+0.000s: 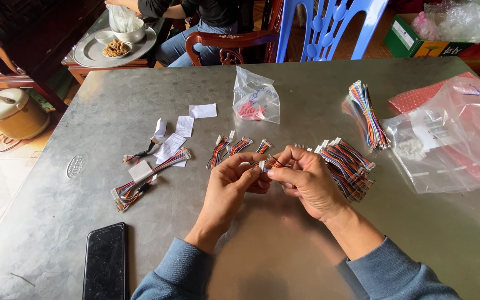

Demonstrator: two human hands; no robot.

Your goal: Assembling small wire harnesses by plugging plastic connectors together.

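Both my hands meet over the middle of the metal table point(284, 255). My left hand point(233, 183) and my right hand point(305, 179) together pinch a short multicoloured ribbon cable point(270, 163) with a white connector between their fingertips. Just beyond my fingers lie three similar short cables point(239, 148). A heap of the same cables point(346, 162) sits right behind my right hand. My sleeves are blue-grey.
A black phone point(105, 260) lies near the front left. Cables with paper slips point(150, 166) lie left. A small clear bag of red parts point(255, 100), a bound cable bundle point(368, 114) and large plastic bags point(451, 133) sit farther back. A seated person point(195, 28) is beyond the table.
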